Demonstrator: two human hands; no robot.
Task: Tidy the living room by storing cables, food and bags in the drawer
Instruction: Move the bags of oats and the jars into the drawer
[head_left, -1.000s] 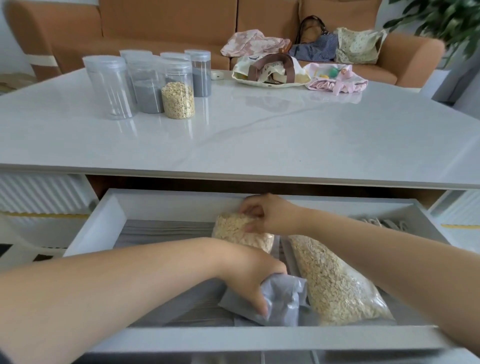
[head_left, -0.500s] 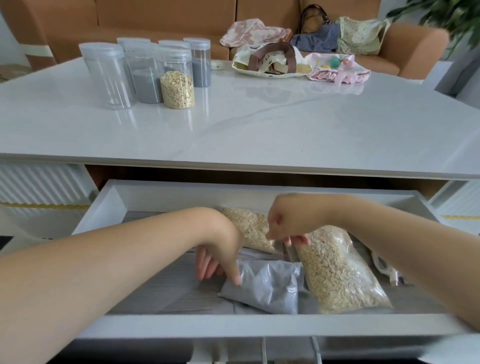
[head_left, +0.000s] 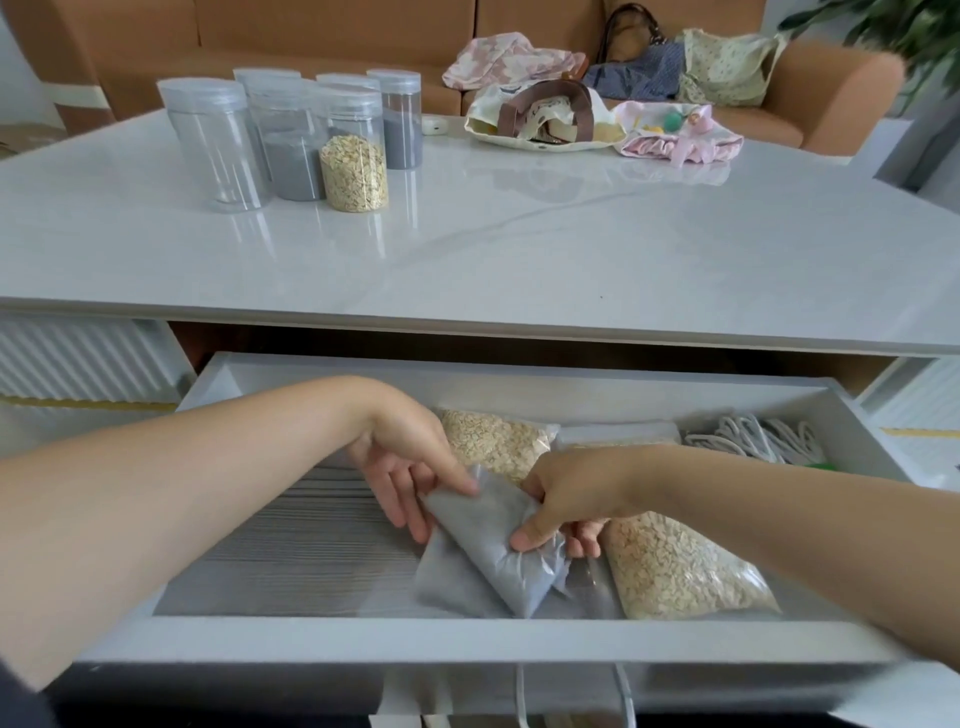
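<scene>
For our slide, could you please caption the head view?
Left hand and right hand hold a grey powder bag in the open drawer, beside oat bags and white cables.

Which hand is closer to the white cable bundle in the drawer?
Right. The right hand grips the grey powder bag left of the cable bundle; the left hand holds that bag's other end, farther left.

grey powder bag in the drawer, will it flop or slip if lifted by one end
Probably floppy: the clear plastic bag of grey powder creases where the left hand and right hand pinch it, so it should sag. Likely slippery, given the glossy film. The packed fill suggests some weight for its size.
</scene>
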